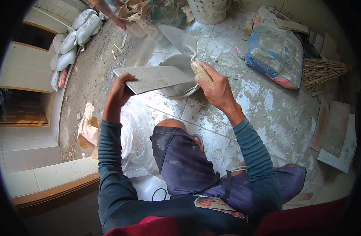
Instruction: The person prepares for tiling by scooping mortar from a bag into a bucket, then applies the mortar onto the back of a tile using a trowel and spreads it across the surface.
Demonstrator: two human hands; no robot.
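Observation:
A flat grey tile (158, 78) is gripped at its left end by my left hand (122, 86), thumb on top and the other fingers partly hidden beneath. My right hand (219, 89) is closed round the wooden handle of a trowel (176, 38), whose pale metal blade points up and away to the left. Below the tile and trowel stands a round grey bucket (179, 93); the tile covers much of its mouth, so what it holds is hard to see. The right hand is close to the tile's right end.
Another person's hand (120, 23) is near crumpled paper sacks (157, 17) at the top. A spotted white bucket (208, 11), a blue-and-white cement bag (272, 51) and a straw broom (324, 72) lie beyond and right. Clear plastic sheeting (136, 137) is by my left forearm; filled sacks (88, 28) line the far left.

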